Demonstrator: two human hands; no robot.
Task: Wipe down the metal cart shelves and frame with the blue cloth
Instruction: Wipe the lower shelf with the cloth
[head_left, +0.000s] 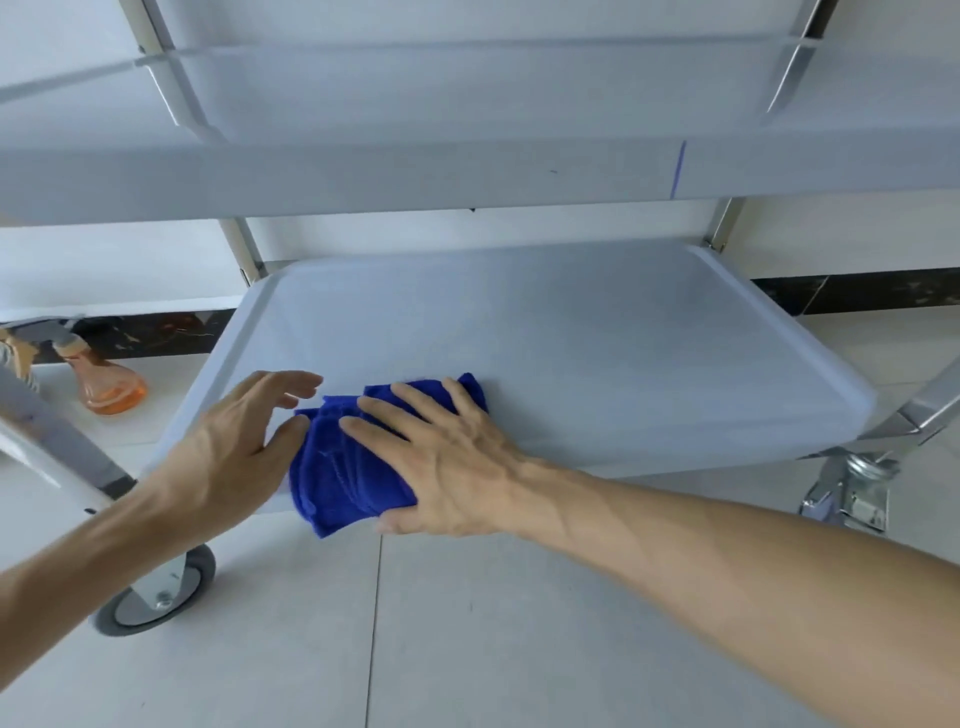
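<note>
The metal cart's bottom shelf (597, 338) is a pale tray with a raised rim, seen from above and in front. A folded blue cloth (337, 467) lies on its near left edge and hangs slightly over the rim. My right hand (447, 457) lies flat on the cloth with fingers spread, pressing it down. My left hand (244, 431) rests beside the cloth on the shelf's left part, fingers apart, thumb touching the cloth's left edge. The middle shelf (363, 176) spans the view above, with frame posts (247, 249) at the back corners.
An orange spray bottle (106, 384) stands on the floor left of the cart, by a dark baseboard. A grey caster (166, 597) is at the front left and a chrome caster bracket (852, 488) at the right. Pale floor tiles (519, 649) lie in front.
</note>
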